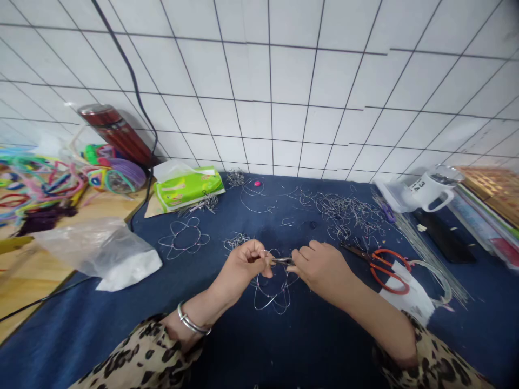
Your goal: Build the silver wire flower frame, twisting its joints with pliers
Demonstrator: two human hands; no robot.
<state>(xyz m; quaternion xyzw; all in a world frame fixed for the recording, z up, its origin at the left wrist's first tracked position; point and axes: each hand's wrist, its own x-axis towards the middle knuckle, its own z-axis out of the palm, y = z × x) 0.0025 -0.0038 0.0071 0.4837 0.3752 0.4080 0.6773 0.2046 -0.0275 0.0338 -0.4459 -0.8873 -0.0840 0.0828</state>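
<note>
Wire flower frame, in the head view, lies on the blue-covered surface with its upper loops lifted between both hands. The left hand is pinched together on a loop at the frame's upper left edge. The right hand is closed round small pliers, whose tips meet the wire just above the frame's centre. The two hands sit close, almost touching over the frame.

As I judge it, the wire is thin and springy, so a hard squeeze of the pliers could kink or nick a petal. A slack pinch on the left could let the loop spring free and pull the shape out of true. A cut end could also prick the fingertips, which work right beside the plier tips.

Right of the frame, near the right wrist, orange-handled scissors lie with their blades pointing toward that hand, and a sweeping forearm could catch them. Beyond the frame and to its right, a tangle of loose wire could snag the work if it is dragged that way. Beyond the frame to its left rests a second wire flower, well apart, and further left lies a plastic bag.
</note>
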